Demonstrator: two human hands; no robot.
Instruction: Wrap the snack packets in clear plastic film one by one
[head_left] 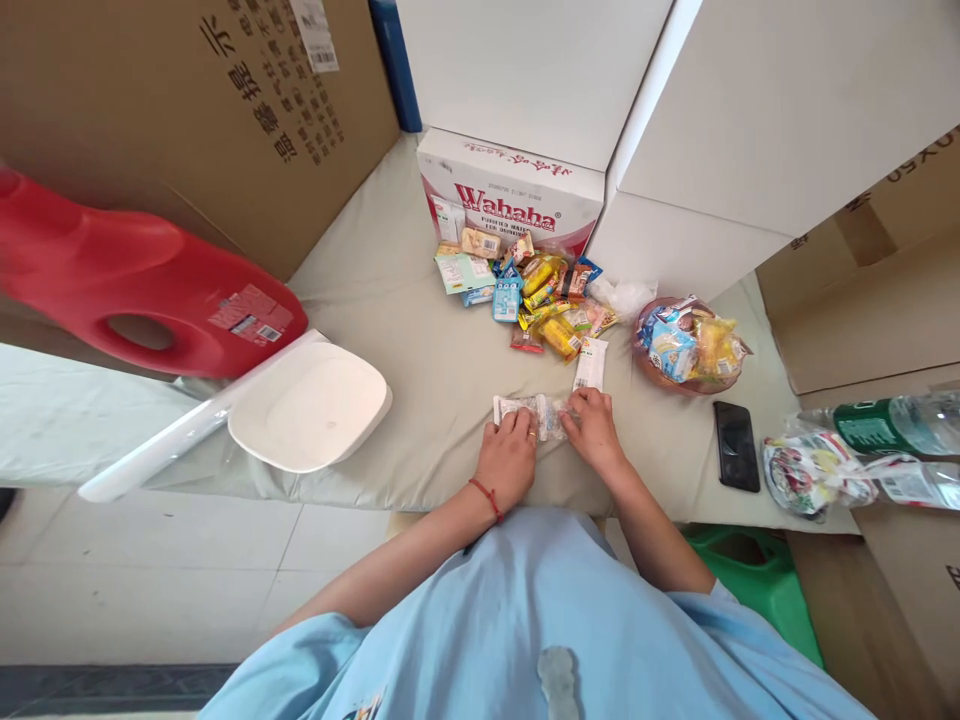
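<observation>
Left hand (pixel 510 462) and right hand (pixel 596 428) touch clear-and-white plastic packaging (pixel 552 414), pinched or just pressed, can't tell; near front of beige cloth-covered table (pixel 427 410). Uneven pull could tear it; forward slip could bump flat white rectangular packet (pixel 591 362).

Pale tiled floor (pixel 187 560) — a beige-covered table (pixel 420 370) above it — white panels (pixel 532 70) behind, perhaps cabinets.

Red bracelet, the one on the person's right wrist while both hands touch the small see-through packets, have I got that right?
Not quite: the head view shows the red bracelet on the wrist of the left hand. The left hand and right hand do both touch the small see-through packets.
</observation>
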